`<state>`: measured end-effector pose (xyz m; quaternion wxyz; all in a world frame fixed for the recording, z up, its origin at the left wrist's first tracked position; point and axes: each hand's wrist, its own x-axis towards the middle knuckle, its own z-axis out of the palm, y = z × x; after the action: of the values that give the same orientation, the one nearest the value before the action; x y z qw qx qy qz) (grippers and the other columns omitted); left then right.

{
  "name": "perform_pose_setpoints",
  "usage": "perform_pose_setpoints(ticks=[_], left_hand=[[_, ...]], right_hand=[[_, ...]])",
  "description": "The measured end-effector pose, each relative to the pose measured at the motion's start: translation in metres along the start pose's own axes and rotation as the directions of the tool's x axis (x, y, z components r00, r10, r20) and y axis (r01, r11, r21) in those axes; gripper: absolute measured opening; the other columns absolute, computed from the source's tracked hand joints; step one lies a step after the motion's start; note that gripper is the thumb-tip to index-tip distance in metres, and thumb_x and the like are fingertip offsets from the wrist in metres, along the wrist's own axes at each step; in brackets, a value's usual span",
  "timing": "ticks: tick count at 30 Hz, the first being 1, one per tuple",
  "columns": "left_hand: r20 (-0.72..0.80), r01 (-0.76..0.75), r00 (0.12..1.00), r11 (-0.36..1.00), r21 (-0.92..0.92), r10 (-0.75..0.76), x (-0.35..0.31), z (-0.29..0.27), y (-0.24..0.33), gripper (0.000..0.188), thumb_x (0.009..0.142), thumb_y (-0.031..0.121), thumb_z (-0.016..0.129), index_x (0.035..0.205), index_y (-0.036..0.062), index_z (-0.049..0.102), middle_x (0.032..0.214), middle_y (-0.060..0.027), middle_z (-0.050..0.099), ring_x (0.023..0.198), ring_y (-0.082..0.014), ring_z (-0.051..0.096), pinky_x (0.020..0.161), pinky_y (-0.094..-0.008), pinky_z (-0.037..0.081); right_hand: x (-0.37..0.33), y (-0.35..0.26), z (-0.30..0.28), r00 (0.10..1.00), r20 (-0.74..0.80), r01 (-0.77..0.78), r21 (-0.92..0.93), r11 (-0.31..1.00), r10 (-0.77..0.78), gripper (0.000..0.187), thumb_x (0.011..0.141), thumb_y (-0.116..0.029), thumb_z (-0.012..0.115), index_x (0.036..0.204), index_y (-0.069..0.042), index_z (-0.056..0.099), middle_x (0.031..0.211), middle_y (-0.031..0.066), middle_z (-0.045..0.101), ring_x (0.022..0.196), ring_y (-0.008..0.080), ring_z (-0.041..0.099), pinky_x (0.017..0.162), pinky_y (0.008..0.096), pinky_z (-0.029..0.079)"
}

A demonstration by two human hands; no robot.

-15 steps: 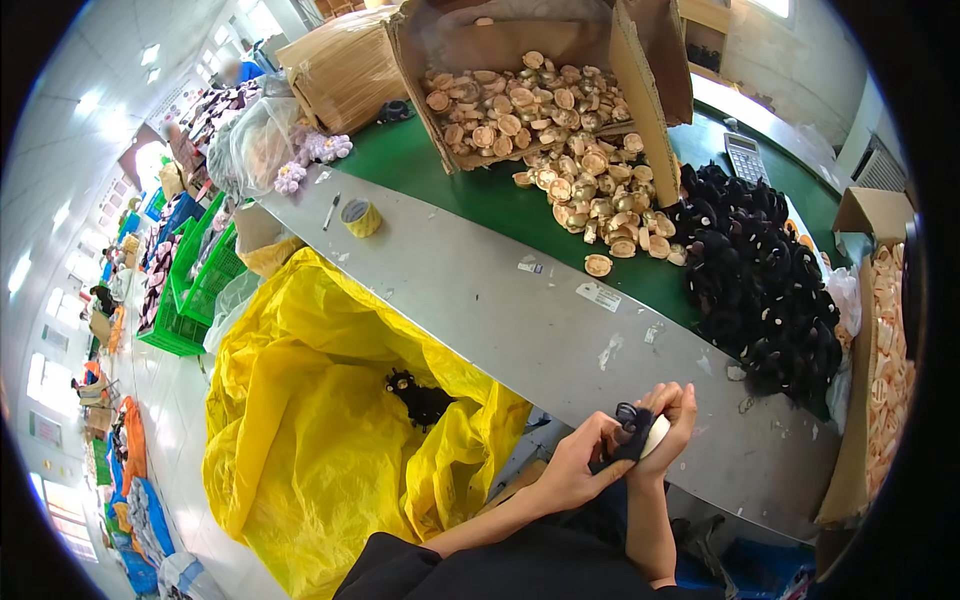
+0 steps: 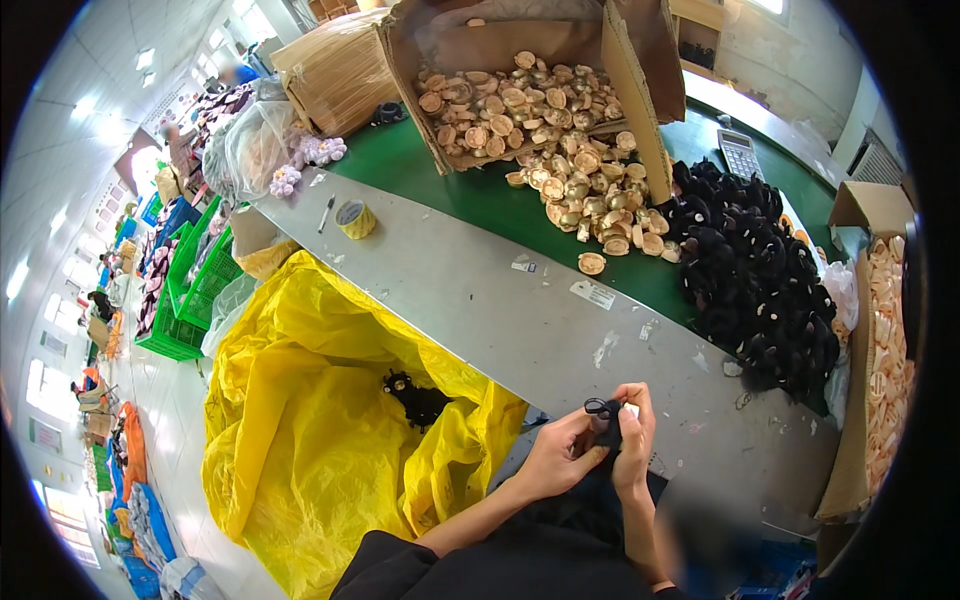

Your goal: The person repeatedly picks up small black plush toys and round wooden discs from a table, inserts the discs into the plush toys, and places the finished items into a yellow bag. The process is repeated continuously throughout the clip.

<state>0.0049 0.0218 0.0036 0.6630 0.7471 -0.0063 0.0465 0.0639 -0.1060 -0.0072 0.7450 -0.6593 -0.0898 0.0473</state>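
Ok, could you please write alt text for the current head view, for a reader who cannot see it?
A person's left hand and right hand hold a small black item at a grey worktop. Beyond it lie a black furry heap and a cardboard box spilling round beige pieces; an open yellow bag is at lower left.

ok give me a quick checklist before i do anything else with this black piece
1. Black piece steadied by both hands: ok, left hand and right hand are both on it.
2. White part fully seated: cannot tell, fingers hide most of it.
3. Yellow bag open at the top: ok, its inside shows.
4. Beige shells contained in their cardboard box: not ok, many lie outside on the green surface.
5. Tape roll clear of the hands: ok.
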Motion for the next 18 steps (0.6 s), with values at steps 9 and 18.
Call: perform_pose_setpoints(ticks=[9,18], left_hand=[[-0.141,-0.024,0.99,0.998,0.051,0.031,0.001,0.026,-0.043,0.019,0.082,-0.001,0.067,0.097,0.0008,0.056,0.081,-0.0048,0.055,0.068,-0.0108,0.052,0.063,-0.0255,0.045],[-0.241,-0.34,0.911,0.94,0.015,0.334,0.0,0.018,-0.002,0.026,0.083,0.001,0.072,0.105,0.0042,0.058,0.089,-0.007,0.057,0.071,-0.0152,0.057,0.065,-0.0276,0.048]], right_hand=[[-0.005,-0.012,-0.013,0.998,0.04,0.059,-0.249,0.967,-0.051,0.022,0.086,-0.02,0.058,0.091,0.001,0.059,0.068,0.0041,0.049,0.063,0.0115,0.046,0.058,0.0276,0.037],[0.007,-0.019,-0.018,0.986,-0.131,0.054,-0.351,0.935,-0.107,0.021,0.093,-0.016,0.049,0.096,0.002,0.059,0.071,0.0074,0.049,0.066,0.0132,0.047,0.06,0.0307,0.039]])
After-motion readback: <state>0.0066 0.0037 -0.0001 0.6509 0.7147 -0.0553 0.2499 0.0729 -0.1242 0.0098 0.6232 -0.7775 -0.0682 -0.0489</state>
